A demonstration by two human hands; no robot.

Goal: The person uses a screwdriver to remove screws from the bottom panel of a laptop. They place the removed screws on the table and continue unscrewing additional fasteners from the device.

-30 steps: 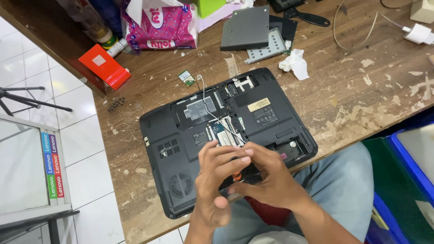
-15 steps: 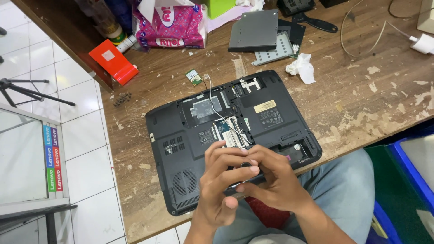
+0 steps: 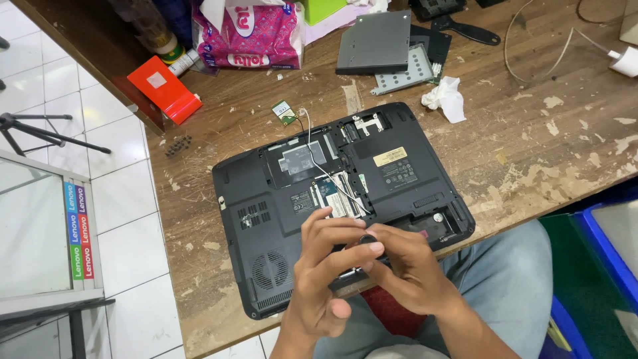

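Note:
A black laptop (image 3: 399, 159) lies upside down on the wooden table, its bottom covers off and boards and thin wires exposed. Both my hands meet over its near edge. My left hand (image 3: 322, 279) and my right hand (image 3: 409, 276) pinch a small black object (image 3: 367, 238) between their fingertips; most of it is hidden by the fingers. A small green card (image 3: 284, 112) lies on the table past the laptop, joined to it by thin wires.
Behind the laptop lie a grey drive (image 3: 375, 40), a metal bracket (image 3: 407, 72) and a crumpled tissue (image 3: 446, 98). A red box (image 3: 163, 88), a pink tissue pack (image 3: 249, 33) and loose screws (image 3: 177, 144) sit at the left. A white plug (image 3: 625, 61) lies far right, with a blue bin (image 3: 608, 246) below the table edge.
My hands stay together at the laptop's near edge, fingers shifting slightly around the small black object. The view has drifted a little; nothing on the table has moved.

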